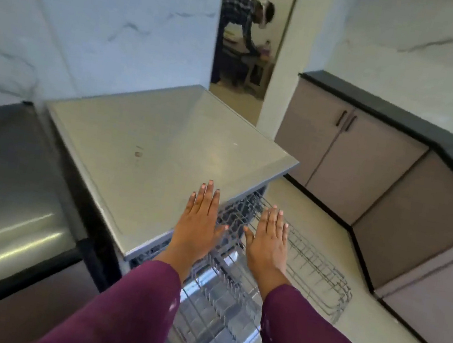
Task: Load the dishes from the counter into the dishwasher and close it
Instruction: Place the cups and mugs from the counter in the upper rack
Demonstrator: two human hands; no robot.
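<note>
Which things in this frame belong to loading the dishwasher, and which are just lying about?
For the job:
- dishwasher, open
- racks, pulled out
- left hand and right hand, flat above the racks, holding nothing

Just around:
- cabinets
- counter, black, on the right
- person beyond the doorway

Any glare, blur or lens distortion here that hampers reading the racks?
Head view: wide-angle lens bows the cabinets; glare streaks on the steel counter at left and on the shiny surface beneath the rack; person in the doorway blurred; left hand and right hand evenly lit, rack wires legible.
</note>
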